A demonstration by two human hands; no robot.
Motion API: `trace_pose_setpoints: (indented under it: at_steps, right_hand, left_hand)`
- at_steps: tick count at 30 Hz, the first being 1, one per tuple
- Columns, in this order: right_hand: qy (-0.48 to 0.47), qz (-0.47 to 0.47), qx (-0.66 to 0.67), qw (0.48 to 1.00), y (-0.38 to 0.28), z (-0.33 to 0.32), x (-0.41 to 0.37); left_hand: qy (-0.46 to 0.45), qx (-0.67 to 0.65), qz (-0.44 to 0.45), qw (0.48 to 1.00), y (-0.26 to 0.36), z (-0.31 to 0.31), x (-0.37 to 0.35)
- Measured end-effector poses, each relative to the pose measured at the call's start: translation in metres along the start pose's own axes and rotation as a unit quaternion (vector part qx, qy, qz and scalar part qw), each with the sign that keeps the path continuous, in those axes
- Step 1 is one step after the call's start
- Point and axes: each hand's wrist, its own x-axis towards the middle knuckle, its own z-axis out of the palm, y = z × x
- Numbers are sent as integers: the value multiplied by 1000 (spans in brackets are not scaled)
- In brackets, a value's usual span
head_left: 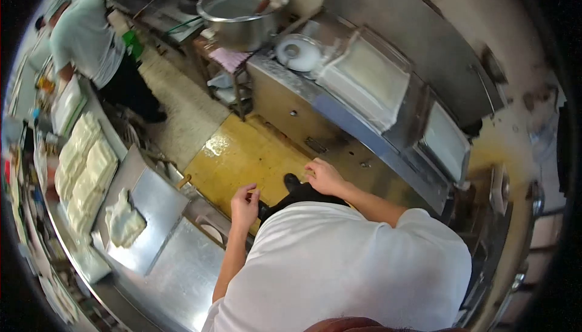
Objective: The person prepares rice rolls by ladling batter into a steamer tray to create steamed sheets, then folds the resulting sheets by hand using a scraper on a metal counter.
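My left hand [245, 206] is raised in front of my white shirt [339, 259], its fingers loosely bent with nothing visible in them. To its right, my right hand [325, 177] hangs over the yellow floor [233, 150], fingers slightly curled and apart, also with nothing visible in them. The two hands do not touch each other. Nearest to my left hand is the metal worktable [191, 265], on which a crumpled pale cloth or sheet [125, 220] lies.
Pale wrapped slabs [91, 174] lie on the left table. A person [91, 41] in a light shirt leans over its far end. At the upper right, a counter [285, 86] bears a large metal bowl [239, 20], a lid [298, 53] and white-filled trays [370, 74].
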Motion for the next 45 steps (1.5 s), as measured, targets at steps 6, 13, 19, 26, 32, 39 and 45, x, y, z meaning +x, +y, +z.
trace_pose_setpoints:
  at_steps: [6,13,19,26,32,39,45]
  right_hand:
    - [66,33,48,996,47,-8,-34]
    - [143,115,73,980,130,-58,-83]
    - [205,147,60,966,225,-81,-104]
    - [205,166,-12,965,312,-79,-123]
    - [249,311,27,917,410,-98,-274]
    - [86,686,-160,705,551,-119,-520]
    - [365,596,-96,709,536,-238,-476]
  left_hand:
    - [-93,67,1,993,23,42,0]
    - [-164,127,143,968,62,142,41]
    - [-275,272,343,856,118,305,74]
    - [-337,542,279,717,153,445,92]
    - [-332,620,306,641,127,462,95]
    - [-355,626,269,640,146,469,99]
    - [-328,576,261,702,160,462,96]
